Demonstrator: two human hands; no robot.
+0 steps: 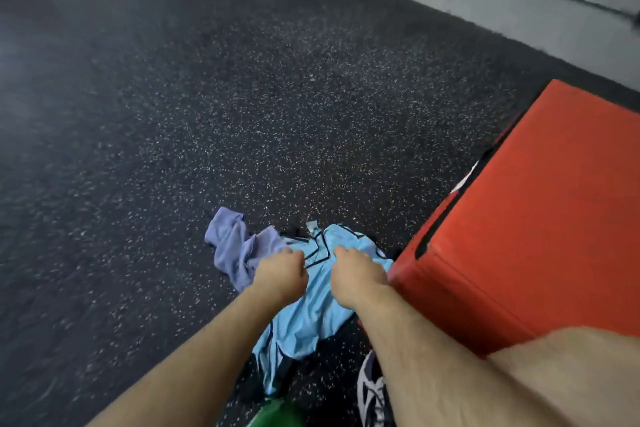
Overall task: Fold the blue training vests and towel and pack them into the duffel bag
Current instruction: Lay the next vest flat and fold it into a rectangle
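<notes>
Left hand (282,270) and right hand (356,274) each pinch the top of the vest (311,312), likely to lift it square for folding, as it lies crumpled on the floor (242,114) between towel (232,246) and red box (536,218)

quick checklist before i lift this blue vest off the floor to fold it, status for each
1. Hands at the vest: ok, left hand and right hand are on the blue vest.
2. Firm grip: cannot tell, fingers are hidden.
3. Vest lying flat: not ok, crumpled.
4. Towel apart: not ok, purple towel meets the vest's left edge.
5. Room to spread: ok, open floor ahead.
6. Duffel bag near: cannot tell, only a green edge shows.
</notes>
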